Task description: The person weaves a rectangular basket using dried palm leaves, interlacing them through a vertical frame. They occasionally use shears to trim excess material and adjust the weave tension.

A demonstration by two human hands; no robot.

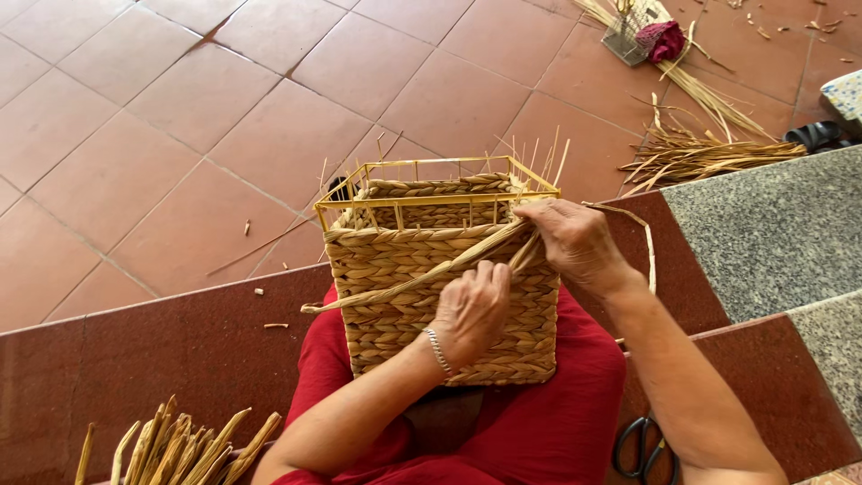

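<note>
At frame centre, woven basket [440, 278] on lap; left hand [471, 310] fingers clenched on straw strand [404, 283], right hand [575, 242] pinching same strand at rim; scissors [642, 446] lower right.

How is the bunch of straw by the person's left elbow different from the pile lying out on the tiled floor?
The bundle by the elbow is thick, stubby strands packed side by side on the dark red step. The pile on the floor is thinner and longer, fanned out loosely with ends pointing many ways. The near bundle lies within arm's reach; the floor pile lies beyond the basket. Both are the same pale golden fibre as the basket.
</note>
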